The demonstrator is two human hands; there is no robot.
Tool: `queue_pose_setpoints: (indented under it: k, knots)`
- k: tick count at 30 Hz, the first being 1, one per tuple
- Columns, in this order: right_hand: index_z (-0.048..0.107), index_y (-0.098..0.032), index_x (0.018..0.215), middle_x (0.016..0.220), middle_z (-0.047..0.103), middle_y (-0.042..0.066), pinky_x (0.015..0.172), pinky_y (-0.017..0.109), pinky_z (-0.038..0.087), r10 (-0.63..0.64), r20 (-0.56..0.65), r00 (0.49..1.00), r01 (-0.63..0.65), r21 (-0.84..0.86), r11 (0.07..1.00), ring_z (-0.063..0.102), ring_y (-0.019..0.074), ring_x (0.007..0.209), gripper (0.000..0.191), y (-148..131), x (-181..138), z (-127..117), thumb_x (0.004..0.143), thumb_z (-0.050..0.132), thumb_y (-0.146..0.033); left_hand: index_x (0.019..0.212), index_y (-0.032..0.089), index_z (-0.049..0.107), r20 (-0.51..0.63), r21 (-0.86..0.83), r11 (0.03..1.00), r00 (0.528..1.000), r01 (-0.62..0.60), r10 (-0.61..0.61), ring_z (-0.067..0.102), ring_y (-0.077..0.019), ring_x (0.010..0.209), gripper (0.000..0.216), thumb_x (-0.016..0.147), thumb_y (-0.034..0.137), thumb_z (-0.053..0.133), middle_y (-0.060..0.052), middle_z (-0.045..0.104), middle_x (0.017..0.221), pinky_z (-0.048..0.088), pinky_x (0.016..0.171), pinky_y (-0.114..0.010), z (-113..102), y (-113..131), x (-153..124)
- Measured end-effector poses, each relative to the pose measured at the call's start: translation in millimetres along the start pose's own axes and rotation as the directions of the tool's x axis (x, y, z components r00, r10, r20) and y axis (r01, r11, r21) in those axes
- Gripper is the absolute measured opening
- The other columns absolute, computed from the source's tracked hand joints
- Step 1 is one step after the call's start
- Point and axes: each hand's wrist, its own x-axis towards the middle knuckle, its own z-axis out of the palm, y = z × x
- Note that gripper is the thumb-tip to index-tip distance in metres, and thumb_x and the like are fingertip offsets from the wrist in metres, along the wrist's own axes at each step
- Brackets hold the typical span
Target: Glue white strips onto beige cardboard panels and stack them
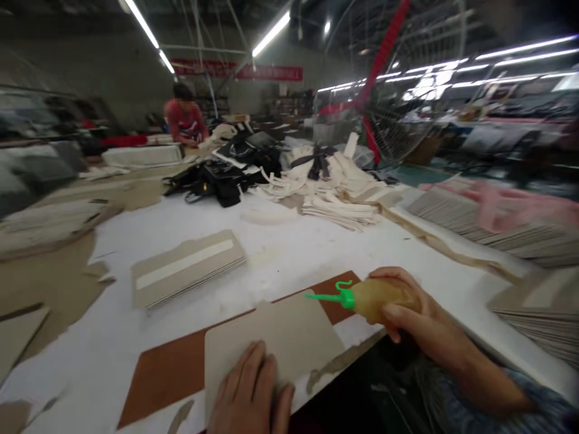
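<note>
My right hand (407, 304) is wrapped round a glue bottle (377, 298) of yellowish-brown liquid. Its green nozzle (323, 296) points left, over the upper right corner of a grey cardboard panel (271, 337); I cannot tell whether the tip touches. Flat on the panel's near part lies my left hand (251, 389), fingers stretched out. Beneath the panel runs a brown strip (167, 377) of leather-like material, showing at the panel's left and upper right.
A stack of cardboard panels (187, 268) with a pale band lies farther left. Black pieces (226, 181) and cream strips (339, 205) are heaped behind. More stacked panels (543, 325) stand at the right. A co-worker (185, 117) is at the far end, and a large fan (389, 108) stands beyond.
</note>
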Motion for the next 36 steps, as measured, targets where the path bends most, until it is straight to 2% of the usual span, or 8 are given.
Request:
queue_pose_setpoints:
  k: [2, 5, 9, 13, 16, 23, 29, 36]
  knots:
    - [0.058, -0.026, 0.126, 0.091, 0.072, 0.003, 0.055, 0.028, 0.054, -0.002, -0.018, 1.0, -0.001, -0.206, 0.978, 0.068, 0.0235, 0.071, 0.063, 3, -1, -2, 0.079, 0.087, -0.057, 0.125, 0.016, 0.066, 0.048, -0.019, 1.0, 0.999, 0.024, -0.023, 0.074, -0.0314, 0.122, 0.03, 0.101, 0.035, 0.061, -0.016, 0.075, 0.134, 0.069, 0.089, -0.043, -5, 3, 6]
    - [0.065, -0.027, 0.119, 0.102, 0.074, 0.005, 0.074, 0.035, 0.06, -0.058, 0.006, 0.998, 0.054, -0.453, 0.89, 0.071, 0.0291, 0.09, 0.055, 7, -2, -5, 0.078, 0.086, -0.057, 0.127, 0.017, 0.065, 0.092, -0.061, 0.994, 0.992, 0.093, -0.087, 0.071, -0.0325, 0.126, 0.031, 0.102, 0.034, 0.059, -0.016, 0.073, 0.137, 0.069, 0.094, -0.047, -12, 8, 10]
    - [0.065, -0.029, 0.122, 0.108, 0.074, 0.005, 0.078, 0.039, 0.061, -0.128, 0.091, 0.988, 0.157, -0.599, 0.785, 0.072, 0.0314, 0.093, 0.055, 6, -1, -11, 0.084, 0.083, -0.065, 0.129, 0.016, 0.064, 0.13, -0.087, 0.987, 0.984, 0.135, -0.123, 0.069, -0.034, 0.128, 0.032, 0.103, 0.035, 0.059, -0.017, 0.071, 0.14, 0.069, 0.097, -0.05, -18, 14, 9]
    - [0.066, -0.029, 0.116, 0.103, 0.073, 0.002, 0.072, 0.035, 0.061, -0.245, 0.153, 0.957, 0.285, -0.637, 0.716, 0.071, 0.0273, 0.087, 0.045, -1, -1, -8, 0.091, 0.078, -0.064, 0.131, 0.014, 0.064, 0.159, -0.095, 0.986, 0.98, 0.137, -0.12, 0.07, -0.0348, 0.126, 0.037, 0.104, 0.039, 0.058, -0.017, 0.072, 0.138, 0.069, 0.097, -0.053, -21, 16, 12]
    - [0.066, -0.03, 0.116, 0.101, 0.073, 0.0, 0.068, 0.03, 0.06, -0.307, 0.192, 0.932, 0.357, -0.639, 0.681, 0.071, 0.0242, 0.085, 0.04, -3, -3, -4, 0.094, 0.077, -0.062, 0.125, 0.014, 0.065, 0.127, -0.1, 0.983, 0.982, 0.152, -0.139, 0.073, -0.0349, 0.119, 0.034, 0.107, 0.039, 0.051, -0.017, 0.075, 0.132, 0.071, 0.091, -0.054, -23, 18, 17]
    - [0.062, -0.034, 0.12, 0.101, 0.07, -0.004, 0.063, 0.025, 0.059, -0.306, 0.272, 0.912, 0.408, -0.668, 0.622, 0.07, 0.0192, 0.08, 0.035, -2, -2, -6, 0.1, 0.073, -0.06, 0.122, 0.015, 0.067, 0.123, -0.117, 0.975, 0.977, 0.19, -0.176, 0.075, -0.0341, 0.117, 0.036, 0.109, 0.041, 0.045, -0.016, 0.077, 0.129, 0.072, 0.089, -0.054, -26, 19, 23]
    - [0.061, -0.032, 0.122, 0.106, 0.068, 0.0, 0.068, 0.028, 0.058, -0.382, 0.327, 0.864, 0.493, -0.704, 0.512, 0.069, 0.0202, 0.086, 0.033, -6, -5, -8, 0.104, 0.068, -0.059, 0.123, 0.014, 0.067, 0.122, -0.118, 0.974, 0.976, 0.193, -0.178, 0.075, -0.034, 0.117, 0.038, 0.109, 0.041, 0.044, -0.015, 0.077, 0.129, 0.071, 0.09, -0.054, -26, 19, 22]
    - [0.06, -0.031, 0.123, 0.11, 0.065, 0.002, 0.072, 0.026, 0.059, -0.399, 0.447, 0.8, 0.597, -0.661, 0.455, 0.069, 0.0193, 0.09, 0.023, -16, -4, -5, 0.109, 0.065, -0.049, 0.123, 0.015, 0.068, 0.128, -0.125, 0.972, 0.975, 0.199, -0.183, 0.074, -0.033, 0.118, 0.038, 0.11, 0.041, 0.044, -0.014, 0.077, 0.13, 0.071, 0.09, -0.053, -27, 19, 22]
